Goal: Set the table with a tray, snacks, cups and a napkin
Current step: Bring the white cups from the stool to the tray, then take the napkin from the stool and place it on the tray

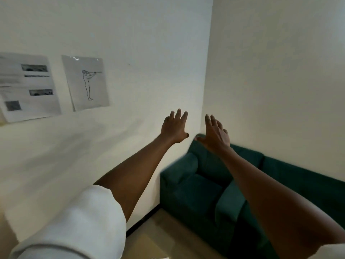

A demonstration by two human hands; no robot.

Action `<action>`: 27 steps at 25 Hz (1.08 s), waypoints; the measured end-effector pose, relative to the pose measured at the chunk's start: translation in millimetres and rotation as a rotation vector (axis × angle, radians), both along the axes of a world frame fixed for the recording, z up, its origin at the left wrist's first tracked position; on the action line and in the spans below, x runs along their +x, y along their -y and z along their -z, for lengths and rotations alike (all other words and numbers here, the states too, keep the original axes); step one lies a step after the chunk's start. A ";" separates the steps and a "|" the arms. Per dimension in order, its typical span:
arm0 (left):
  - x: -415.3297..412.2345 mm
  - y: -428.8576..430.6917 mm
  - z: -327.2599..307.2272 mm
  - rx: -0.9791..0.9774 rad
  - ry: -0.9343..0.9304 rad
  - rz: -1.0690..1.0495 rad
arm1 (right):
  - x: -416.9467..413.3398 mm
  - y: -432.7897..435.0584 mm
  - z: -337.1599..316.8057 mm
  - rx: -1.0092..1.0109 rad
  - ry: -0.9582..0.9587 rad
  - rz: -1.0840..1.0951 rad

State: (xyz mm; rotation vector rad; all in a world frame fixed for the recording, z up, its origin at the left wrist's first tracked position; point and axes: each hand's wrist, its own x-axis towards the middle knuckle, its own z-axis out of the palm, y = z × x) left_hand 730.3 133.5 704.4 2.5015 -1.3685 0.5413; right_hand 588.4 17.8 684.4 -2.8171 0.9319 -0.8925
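Note:
Both my arms are stretched out in front of me toward a corner of the room. My left hand (pixel 174 128) is open, fingers spread, palm facing away, and holds nothing. My right hand (pixel 214 134) is also open with fingers apart, close beside the left one, and empty. No tray, snacks, cups, napkin or table show in the head view.
A dark green sofa (pixel 205 186) stands in the corner below my hands, along the right wall. Printed sheets (pixel 28 86) and a line drawing of a figure (pixel 86 83) hang on the left wall. A light wooden floor (pixel 158 238) shows at the bottom.

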 end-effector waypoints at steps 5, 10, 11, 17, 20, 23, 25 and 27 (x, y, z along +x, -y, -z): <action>123.4 8.0 111.5 0.082 -0.134 -0.072 | 114.4 14.0 102.5 0.162 -0.118 -0.001; 172.3 16.5 295.9 0.193 -0.347 -0.070 | 186.0 19.2 277.9 0.338 -0.222 0.000; 175.5 14.7 347.1 0.213 -0.412 -0.074 | 197.3 16.0 327.1 0.382 -0.263 -0.005; 145.2 -32.3 615.7 0.361 -0.744 -0.168 | 189.4 -43.6 588.9 0.712 -0.412 0.108; 123.0 -56.0 716.9 0.431 -0.925 -0.171 | 159.9 -84.1 689.2 0.851 -0.448 0.060; 105.7 -76.1 787.8 0.449 -0.986 -0.195 | 150.3 -115.7 760.6 1.021 -0.425 0.189; 97.6 -88.8 801.5 0.390 -0.966 -0.209 | 147.7 -133.9 779.5 1.070 -0.387 0.318; 94.2 -90.1 813.0 0.343 -0.933 -0.198 | 153.0 -140.8 788.7 1.135 -0.267 0.495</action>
